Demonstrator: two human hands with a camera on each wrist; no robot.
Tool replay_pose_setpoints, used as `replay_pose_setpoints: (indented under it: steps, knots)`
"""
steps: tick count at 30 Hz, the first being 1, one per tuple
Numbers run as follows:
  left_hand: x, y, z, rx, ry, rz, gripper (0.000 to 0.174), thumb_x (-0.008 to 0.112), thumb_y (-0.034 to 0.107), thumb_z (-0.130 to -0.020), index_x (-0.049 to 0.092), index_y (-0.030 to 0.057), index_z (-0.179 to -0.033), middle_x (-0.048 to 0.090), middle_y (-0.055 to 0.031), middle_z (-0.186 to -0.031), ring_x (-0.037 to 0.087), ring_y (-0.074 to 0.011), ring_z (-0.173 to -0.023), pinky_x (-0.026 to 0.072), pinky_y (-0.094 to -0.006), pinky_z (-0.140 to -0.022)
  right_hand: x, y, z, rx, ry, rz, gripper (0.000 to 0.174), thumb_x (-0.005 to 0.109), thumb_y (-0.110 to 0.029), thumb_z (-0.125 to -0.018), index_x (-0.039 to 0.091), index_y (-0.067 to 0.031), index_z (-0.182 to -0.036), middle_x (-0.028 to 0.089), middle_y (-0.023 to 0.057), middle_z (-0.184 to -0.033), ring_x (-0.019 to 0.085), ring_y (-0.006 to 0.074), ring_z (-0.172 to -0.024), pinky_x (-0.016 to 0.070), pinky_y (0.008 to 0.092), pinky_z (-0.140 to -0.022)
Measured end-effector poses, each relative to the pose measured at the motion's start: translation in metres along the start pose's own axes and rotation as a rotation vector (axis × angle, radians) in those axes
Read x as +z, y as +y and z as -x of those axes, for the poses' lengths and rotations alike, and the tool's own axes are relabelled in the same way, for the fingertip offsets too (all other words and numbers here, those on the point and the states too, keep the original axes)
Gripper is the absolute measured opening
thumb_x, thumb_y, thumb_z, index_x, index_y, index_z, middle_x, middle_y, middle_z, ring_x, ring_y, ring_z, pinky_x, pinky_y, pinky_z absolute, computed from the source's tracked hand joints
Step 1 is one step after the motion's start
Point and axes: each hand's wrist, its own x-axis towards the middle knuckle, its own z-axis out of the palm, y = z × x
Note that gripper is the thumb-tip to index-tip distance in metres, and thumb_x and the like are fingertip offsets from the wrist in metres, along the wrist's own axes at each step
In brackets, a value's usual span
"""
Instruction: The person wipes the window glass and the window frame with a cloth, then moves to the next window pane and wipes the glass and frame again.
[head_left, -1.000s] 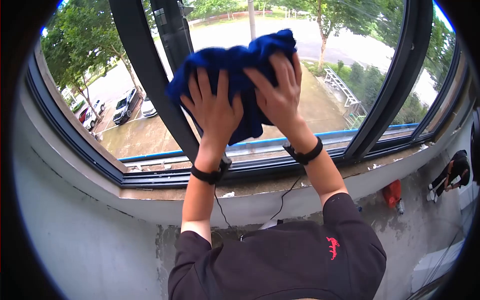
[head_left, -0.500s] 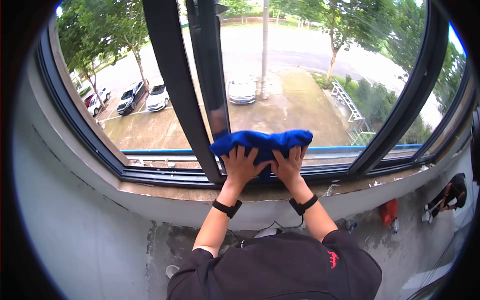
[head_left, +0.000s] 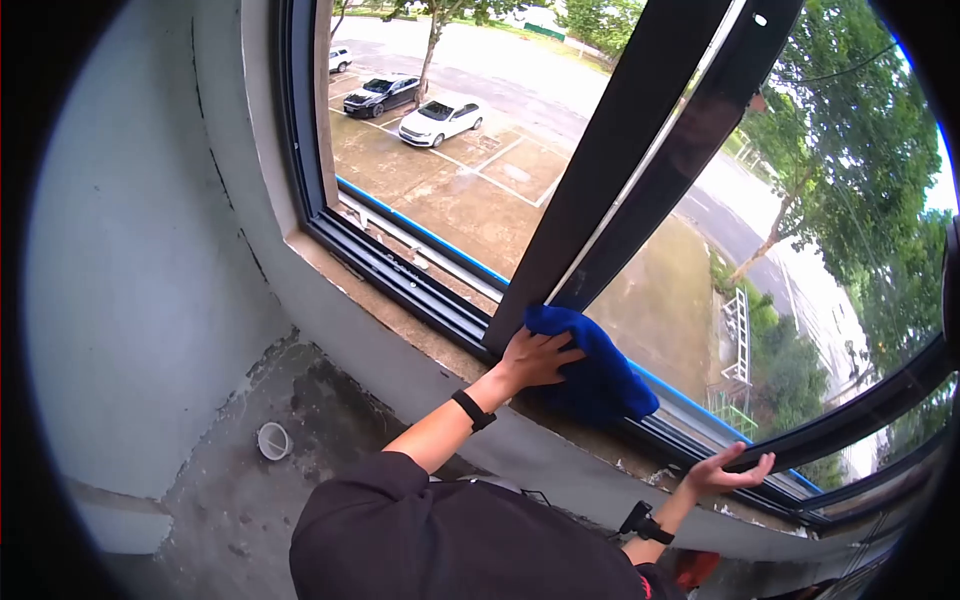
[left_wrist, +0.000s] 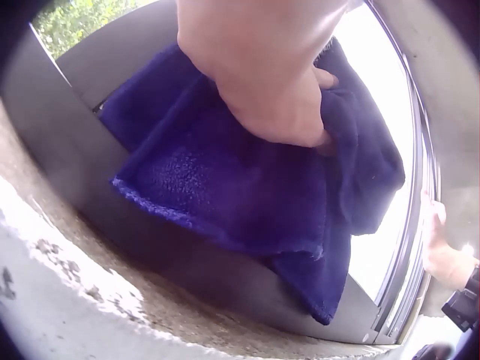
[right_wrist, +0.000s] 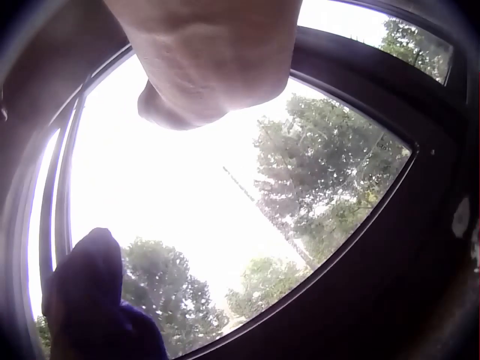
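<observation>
A blue cloth (head_left: 602,382) lies bunched against the bottom of the window, beside the dark upright frame (head_left: 600,150). The left hand (head_left: 532,362) grips the cloth's left end with spread fingers; in the left wrist view the cloth (left_wrist: 225,187) drapes below that hand (left_wrist: 262,82), fingertips sunk in its folds. Apart from the cloth, the right hand (head_left: 728,472) is held near the lower frame at the right, fingers extended and holding nothing. The right wrist view has the hand (right_wrist: 217,67) in front of the glass, its fingers mostly hidden.
A rough sill (head_left: 425,335) runs under the window track. Grey wall (head_left: 130,250) stands at the left, and a white round object (head_left: 274,441) is on the floor. Something red (head_left: 697,568) lies low at the right. Outside are parked cars (head_left: 440,120) and trees.
The right hand has let go of the cloth and moved right. The left hand keeps the cloth, which came down from the glass to the window's lower edge. The head view has turned and tilted.
</observation>
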Motion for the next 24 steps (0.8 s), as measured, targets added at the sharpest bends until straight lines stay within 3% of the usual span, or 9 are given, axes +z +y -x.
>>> replay_pose_setpoints:
  steps: [2,5,8,10,12,15,19,21,24]
  knots:
    - [-0.002,-0.005,0.007,-0.007,-0.035,-0.013,0.050,0.082,0.046,-0.046,0.071,0.0408,-0.095,0.058,0.0041,-0.112,0.053,-0.0184,-0.108,0.0442,-0.0440,-0.093,-0.001,0.048,-0.008,0.149,0.115,0.126,0.063,0.060,-0.035,-0.098,0.038,0.0091,-0.137,0.043,0.0285,-0.138,0.045,0.0399,-0.128,0.0349,0.0453,-0.110]
    - [-0.002,-0.018,0.012,-0.014,-0.089,0.050,0.056,0.081,0.041,-0.053,0.070,0.0412,-0.108,0.059,0.0086,-0.124,0.056,-0.0152,-0.107,0.0436,-0.0446,-0.096,-0.015,0.095,-0.008,0.452,-0.069,0.125,0.073,0.052,-0.047,-0.099,0.037,0.0103,-0.142,0.042,0.0262,-0.144,0.042,0.0348,-0.133,0.0346,0.0414,-0.111]
    - [0.001,-0.038,0.020,0.040,-0.007,-0.069,0.043,0.076,0.035,-0.062,0.071,0.0358,-0.105,0.059,0.0059,-0.126,0.056,-0.0165,-0.108,0.0433,-0.0447,-0.096,-0.016,0.141,0.014,0.578,-0.227,-0.153,0.072,0.045,-0.049,-0.101,0.033,0.0042,-0.148,0.036,0.0224,-0.152,0.037,0.0313,-0.140,0.0276,0.0394,-0.115]
    - [-0.015,-0.050,0.020,-0.014,-0.146,-0.051,0.034,0.069,0.031,-0.071,0.072,0.0331,-0.105,0.059,0.0033,-0.125,0.056,-0.0184,-0.109,0.0425,-0.0451,-0.097,-0.016,0.139,0.028,0.896,-0.316,-0.428,0.075,0.038,-0.056,-0.102,0.031,0.0008,-0.150,0.039,0.0158,-0.152,0.036,0.0271,-0.140,0.0226,0.0415,-0.115]
    - [-0.031,-0.062,0.017,-0.020,-0.169,-0.041,0.034,0.066,0.032,-0.075,0.071,0.0336,-0.108,0.059,-0.0005,-0.125,0.056,-0.0211,-0.110,0.0413,-0.0458,-0.098,-0.010,0.120,0.033,1.017,-0.362,-0.637,0.069,0.039,-0.053,-0.103,0.035,-0.0030,-0.149,0.043,0.0122,-0.148,0.041,0.0226,-0.134,0.0257,0.0391,-0.112]
    - [-0.052,-0.084,0.017,-0.065,-0.266,-0.173,0.036,0.063,0.033,-0.077,0.070,0.0315,-0.112,0.057,-0.0064,-0.127,0.054,-0.0251,-0.115,0.0401,-0.0477,-0.099,-0.003,0.079,0.037,1.002,-0.393,-0.632,0.072,0.042,-0.061,-0.099,0.039,-0.0050,-0.145,0.049,0.0070,-0.138,0.047,0.0192,-0.124,0.0299,0.0364,-0.107]
    - [-0.068,-0.106,0.020,-0.238,-0.130,-0.201,0.044,0.060,0.038,-0.080,0.066,0.0199,-0.120,0.052,-0.0191,-0.131,0.048,-0.0371,-0.124,0.0357,-0.0553,-0.103,0.003,0.028,0.043,0.913,-0.464,-0.607,0.049,0.043,-0.049,-0.103,0.052,-0.0051,-0.122,0.054,0.0014,-0.109,0.051,0.0128,-0.101,0.0379,0.0309,-0.093]
    - [-0.077,-0.111,0.019,-0.385,-0.051,-0.207,0.058,0.057,0.042,-0.086,0.057,0.0066,-0.132,0.047,-0.0251,-0.137,0.042,-0.0454,-0.128,0.0314,-0.0604,-0.107,0.008,0.005,0.047,0.851,-0.471,-0.629,0.042,0.045,-0.041,-0.105,0.053,-0.0030,-0.120,0.055,0.0026,-0.105,0.050,0.0121,-0.097,0.0394,0.0267,-0.088]
    - [-0.095,-0.112,0.018,-0.401,0.152,-0.059,0.069,0.059,0.043,-0.087,0.046,0.0011,-0.141,0.043,-0.0269,-0.142,0.039,-0.0467,-0.133,0.0299,-0.0583,-0.110,0.018,-0.007,0.056,0.704,-0.606,-0.503,0.040,0.045,-0.039,-0.105,0.055,-0.0013,-0.113,0.055,0.0034,-0.098,0.050,0.0115,-0.091,0.0419,0.0267,-0.084]
